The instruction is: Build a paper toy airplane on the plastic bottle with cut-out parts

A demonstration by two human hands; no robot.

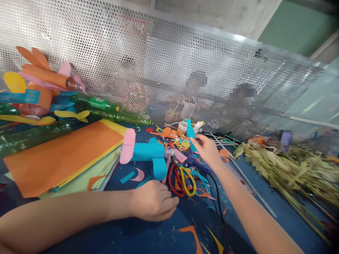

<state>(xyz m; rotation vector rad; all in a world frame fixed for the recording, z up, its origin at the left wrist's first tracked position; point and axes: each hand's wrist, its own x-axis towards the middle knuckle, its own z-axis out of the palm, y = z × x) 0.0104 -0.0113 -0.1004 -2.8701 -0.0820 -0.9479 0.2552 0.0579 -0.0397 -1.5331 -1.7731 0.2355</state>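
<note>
My right hand (208, 151) pinches a blue paper strip (190, 132), holding it upright above a heap of scraps. My left hand (155, 201) rests on the blue table with its fingers curled in; whether anything is inside them is hidden. Just beyond it lies a toy plane (147, 151), a bottle wrapped in blue paper with blue wings and a pink tail piece. Scissors (182, 180) with one red and one yellow handle loop lie between my hands. A dark blue glue gun (196, 164) with a black cord sits under my right hand.
Coloured paper sheets (69, 151) are stacked at left, below green plastic bottles (127, 116) and orange paper-covered bottle models (45, 81). Dried corn husks (286, 169) cover the right side. A perforated metal panel (164, 53) stands behind, with people beyond it. Paper cuttings (193, 234) lie in front.
</note>
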